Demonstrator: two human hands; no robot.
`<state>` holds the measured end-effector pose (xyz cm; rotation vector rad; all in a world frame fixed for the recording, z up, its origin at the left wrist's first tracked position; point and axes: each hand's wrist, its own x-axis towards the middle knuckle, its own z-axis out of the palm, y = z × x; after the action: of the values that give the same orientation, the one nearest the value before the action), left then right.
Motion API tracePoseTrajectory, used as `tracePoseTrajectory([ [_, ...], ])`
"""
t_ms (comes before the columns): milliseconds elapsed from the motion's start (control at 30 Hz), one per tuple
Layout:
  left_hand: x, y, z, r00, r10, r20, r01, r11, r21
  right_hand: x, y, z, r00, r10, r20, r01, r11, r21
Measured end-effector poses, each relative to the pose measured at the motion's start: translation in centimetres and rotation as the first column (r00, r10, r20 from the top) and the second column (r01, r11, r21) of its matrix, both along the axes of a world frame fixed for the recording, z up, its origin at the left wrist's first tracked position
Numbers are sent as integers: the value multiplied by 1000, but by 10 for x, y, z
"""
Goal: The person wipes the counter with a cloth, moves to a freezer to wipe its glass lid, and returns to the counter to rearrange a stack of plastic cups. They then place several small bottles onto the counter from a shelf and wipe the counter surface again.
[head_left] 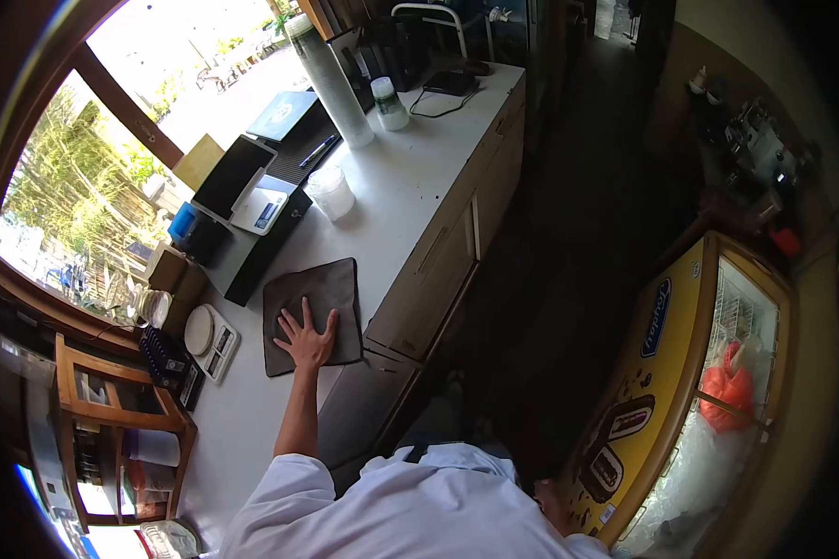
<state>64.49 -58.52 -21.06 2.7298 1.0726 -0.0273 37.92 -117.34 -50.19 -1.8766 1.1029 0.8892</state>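
My left hand (306, 345) lies flat on a dark grey cloth (343, 289), fingers spread. The cloth is laid out nearly square on the white counter (393, 191), reaching its front edge. Just left of it stands a white kitchen scale (222, 357) with a round pale platform. My right hand (552, 503) hangs low by my side, near the yellow chest freezer (667, 340); it is in shadow and partly covered by my shirt, so its fingers do not show clearly.
Beyond the cloth are a black cash tray (256, 256), a white plastic jar (331, 193), a tall clear tube (334, 88) and a small green-labelled bottle (389, 104). A wooden cabinet (121, 429) stands at the left. A dark floor aisle (569, 224) separates counter and freezer.
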Motion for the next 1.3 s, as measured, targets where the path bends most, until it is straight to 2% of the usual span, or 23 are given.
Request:
tracePoseTrajectory([
  [67, 23, -9, -4, 999, 50, -1, -50, 999, 20, 15, 16, -11, 999, 37, 39, -42, 988, 146],
  [100, 33, -25, -1, 1000, 7, -5, -7, 1000, 25, 21, 21, -39, 992, 46, 121, -67, 983, 173],
  [167, 46, -58, -2, 982, -186, -21, 187, 980, 74, 35, 31, -118, 938, 113, 326, -176, 970, 170],
  [200, 53, -73, -1, 960, -281, -19, 281, 955, 92, 49, 29, -135, 873, 173, 457, -256, 958, 126],
  [233, 60, -84, 3, 942, -336, -24, 336, 933, 128, 72, 36, -125, 856, 177, 485, -254, 962, 97],
  [367, 97, -58, -4, 931, -364, 36, 363, 931, 43, 186, 87, -72, 772, 222, 595, -267, 964, -13],
  [433, 114, -54, -4, 933, -353, 70, 350, 935, 58, 246, 106, -56, 736, 316, 598, -366, 930, -40],
  [500, 126, -61, -10, 921, -379, 92, 374, 925, 68, 311, 128, -60, 783, 167, 599, -349, 915, 201],
  [533, 130, -69, -14, 906, -410, 102, 404, 911, 76, 336, 156, -6, 665, 147, 732, -431, 876, 215],
  [567, 133, -74, -18, 888, -446, 111, 439, 895, 85, 364, 183, 19, 593, 175, 786, -515, 833, 203],
  [600, 136, -78, -21, 853, -501, 150, 496, 866, 68, 394, 222, 97, 900, -139, 413, -232, 648, 725],
  [700, 141, -91, -26, 725, -642, 250, 660, 751, 13, 436, 301, 138, 756, -78, 650, -535, 498, 682],
  [733, 141, -94, -26, 714, -617, 332, 675, 732, -91, 439, 325, 179, 793, -115, 598, -480, 488, 729],
  [800, 145, -98, -26, 703, -536, 468, 697, 652, -300, 435, 347, 211, 797, -111, 594, -499, 434, 750],
  [900, 143, -125, 8, 697, -445, 562, 715, 485, -504, 416, 357, 167, 516, -61, 854, -720, 510, 472],
  [1000, 142, -147, 10, 654, -486, 580, 752, 333, -569, 383, 331, 169, 549, -170, 819, -589, 617, 523],
  [1067, 145, -164, 5, 610, -484, 628, 770, 176, -613, 381, 309, 204, 766, -446, 464, -289, 406, 867],
  [1100, 146, -174, 2, 593, -473, 652, 771, 99, -629, 380, 296, 214, 811, -533, 239, -121, 248, 961],
  [1133, 147, -185, -2, 578, -458, 675, 767, 23, -641, 377, 283, 210, 794, -472, 383, -167, 437, 884],
  [1200, 147, -207, -9, 557, -423, 715, 744, -127, -655, 367, 256, 204, 752, -270, 601, -227, 751, 621],
  [1300, 139, -241, -7, 547, -447, 708, 682, -254, -686, 342, 225, 222, 719, -400, 569, -105, 747, 657],
])
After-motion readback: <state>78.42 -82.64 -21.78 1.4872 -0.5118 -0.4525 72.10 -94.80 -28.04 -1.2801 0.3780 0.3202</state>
